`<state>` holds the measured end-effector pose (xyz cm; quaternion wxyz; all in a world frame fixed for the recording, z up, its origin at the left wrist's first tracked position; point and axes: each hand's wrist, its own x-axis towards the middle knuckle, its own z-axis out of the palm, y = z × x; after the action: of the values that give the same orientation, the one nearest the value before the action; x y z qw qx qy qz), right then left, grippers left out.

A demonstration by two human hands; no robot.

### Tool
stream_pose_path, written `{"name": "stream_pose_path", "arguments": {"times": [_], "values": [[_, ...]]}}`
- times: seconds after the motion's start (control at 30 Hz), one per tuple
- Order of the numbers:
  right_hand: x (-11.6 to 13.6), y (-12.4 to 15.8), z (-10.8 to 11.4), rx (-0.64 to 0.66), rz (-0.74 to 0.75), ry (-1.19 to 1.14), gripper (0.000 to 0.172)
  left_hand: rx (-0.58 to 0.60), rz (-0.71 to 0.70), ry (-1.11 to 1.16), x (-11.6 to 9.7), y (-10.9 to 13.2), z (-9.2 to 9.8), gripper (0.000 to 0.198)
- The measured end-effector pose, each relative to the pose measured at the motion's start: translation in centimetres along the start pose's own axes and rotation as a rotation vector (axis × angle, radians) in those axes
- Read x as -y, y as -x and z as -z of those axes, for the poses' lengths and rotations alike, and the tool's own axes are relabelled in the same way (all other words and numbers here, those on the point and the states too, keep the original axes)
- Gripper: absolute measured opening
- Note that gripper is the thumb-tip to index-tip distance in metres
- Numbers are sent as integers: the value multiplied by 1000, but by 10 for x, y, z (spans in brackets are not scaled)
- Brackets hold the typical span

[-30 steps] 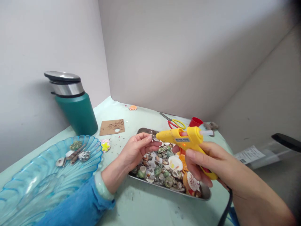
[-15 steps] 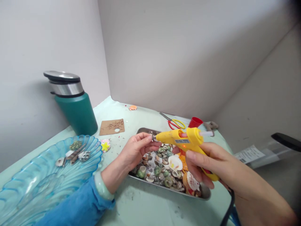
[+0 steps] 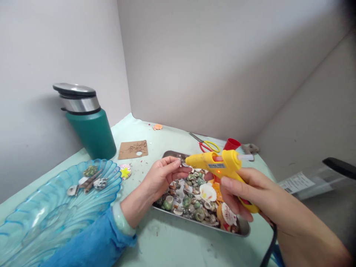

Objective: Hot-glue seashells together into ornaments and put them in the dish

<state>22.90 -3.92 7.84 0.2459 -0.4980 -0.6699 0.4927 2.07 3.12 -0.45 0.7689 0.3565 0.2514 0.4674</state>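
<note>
In my right hand [image 3: 241,193] is a yellow hot glue gun [image 3: 214,163], its small orange light lit and a clear glue stick [image 3: 246,157] poking out of the back. The nozzle points left, at the fingertips of my left hand [image 3: 164,172]. Those fingers pinch a small shell [image 3: 181,161], mostly covered by the thumb and the nozzle; whether the nozzle touches it I cannot tell. Both hands are over a metal tray [image 3: 191,221] filled with green, brown and white seashells [image 3: 207,193].
On the left lies a blue shell-shaped dish [image 3: 41,207] with several shells in it. A green bottle [image 3: 90,133] stands behind it, near a cardboard piece [image 3: 133,149]. Scissors [image 3: 207,144] and a red cup [image 3: 232,144] are at the back. A black cord [image 3: 272,241] trails from the glue gun.
Almost nothing differs. The whole view has shifted very slightly, and both hands hold the same pose with the nozzle at the small shell.
</note>
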Motion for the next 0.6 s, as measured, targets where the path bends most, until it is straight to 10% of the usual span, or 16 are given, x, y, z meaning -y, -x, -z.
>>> {"name": "stream_pose_path", "arguments": {"times": [0.6], "values": [[1, -2, -2, -25, 1, -47, 49, 13, -7, -13, 1, 1, 1, 10]]}}
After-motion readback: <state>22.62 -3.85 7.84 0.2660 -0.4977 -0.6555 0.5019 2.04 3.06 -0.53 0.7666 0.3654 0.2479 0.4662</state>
